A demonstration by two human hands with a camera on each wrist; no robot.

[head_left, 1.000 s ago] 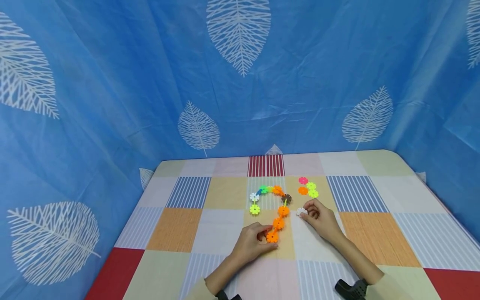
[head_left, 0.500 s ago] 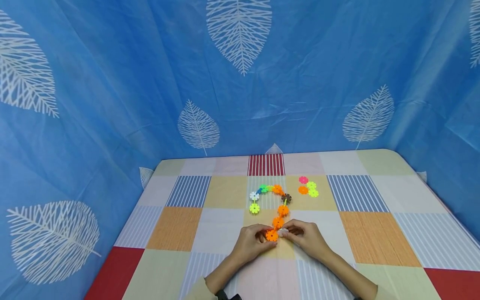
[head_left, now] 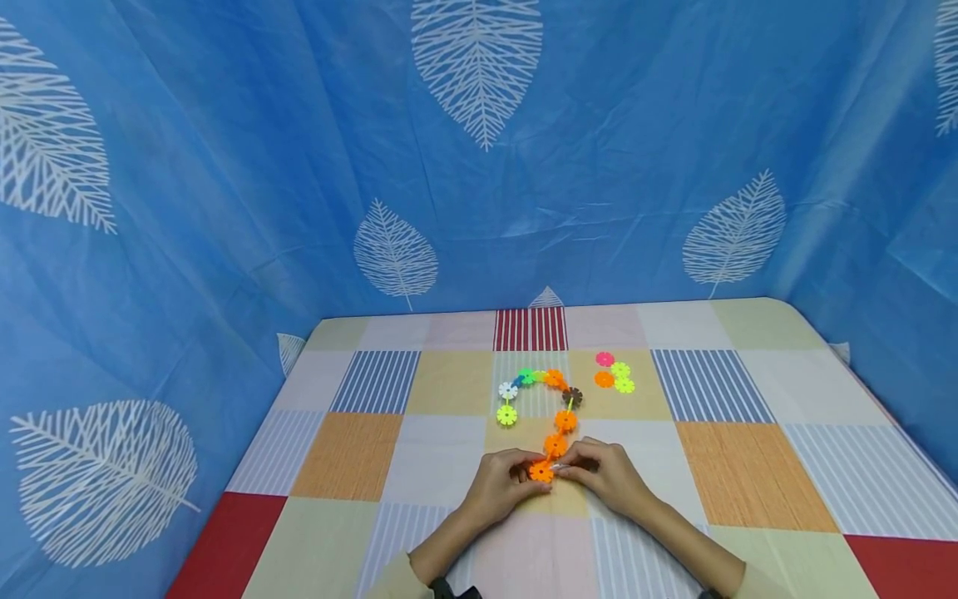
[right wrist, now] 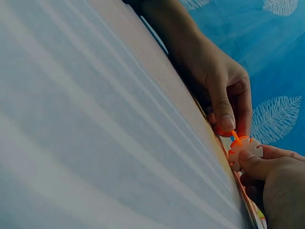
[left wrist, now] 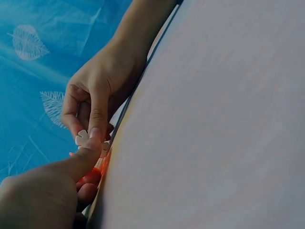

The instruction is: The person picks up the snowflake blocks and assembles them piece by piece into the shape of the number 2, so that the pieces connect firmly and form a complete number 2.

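My left hand [head_left: 500, 484] pinches the orange notched flower disc [head_left: 540, 472] at the near end of a chain of linked discs. In my right hand [head_left: 608, 474] a white flower disc [right wrist: 247, 151] is held between thumb and fingers. Its edge meets the orange disc's edge, seen edge-on in the right wrist view. The chain curves up through more orange discs [head_left: 555, 445], a dark brown disc [head_left: 572, 396] and a green disc [head_left: 527, 378], then round to a pale disc [head_left: 508, 391] and a yellow-green disc [head_left: 506, 415].
Several loose discs lie beyond my right hand: a pink disc [head_left: 604, 359], an orange loose disc [head_left: 604, 379] and yellow-green loose discs [head_left: 624, 384]. A patchwork cloth covers the table [head_left: 441, 466]. Blue curtains [head_left: 599, 150] with white leaf prints stand behind and at both sides.
My right hand has come leftward and nearer with the white disc, bringing it against the orange end disc. My left hand has kept its pinch almost in place.
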